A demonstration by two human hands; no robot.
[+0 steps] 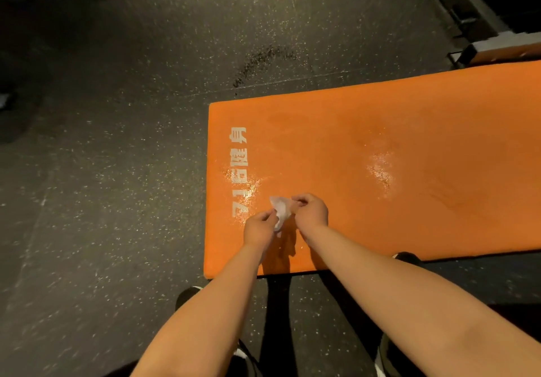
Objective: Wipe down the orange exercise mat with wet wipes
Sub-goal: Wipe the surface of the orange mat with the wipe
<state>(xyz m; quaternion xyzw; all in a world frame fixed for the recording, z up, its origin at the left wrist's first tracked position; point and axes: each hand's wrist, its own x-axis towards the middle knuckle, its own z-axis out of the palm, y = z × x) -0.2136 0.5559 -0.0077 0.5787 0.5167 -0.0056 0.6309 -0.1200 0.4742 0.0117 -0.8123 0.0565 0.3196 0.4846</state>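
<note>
Standing over the work, we note the dark speckled floor [102,142] spreading to the left of and beyond both hands. The orange exercise mat [424,131] lies flat on it, directly beneath the hands and running away to their right. Its near-left corner sits just below the left wrist. Glossy patches [380,169] show beyond and to the right of the hands, and another crosses the white lettering [238,172] just beyond the left hand. We read these as moisture from wiping, though glare may account for some. The left hand [259,227] and right hand [311,210] are held close together above the mat, each with fingers curled and pinching an edge of the one wet wipe [281,211] between them. We judge the wipe is being opened out or refolded to present a fresh face. As far as we can tell, it hangs clear of the mat.
</note>
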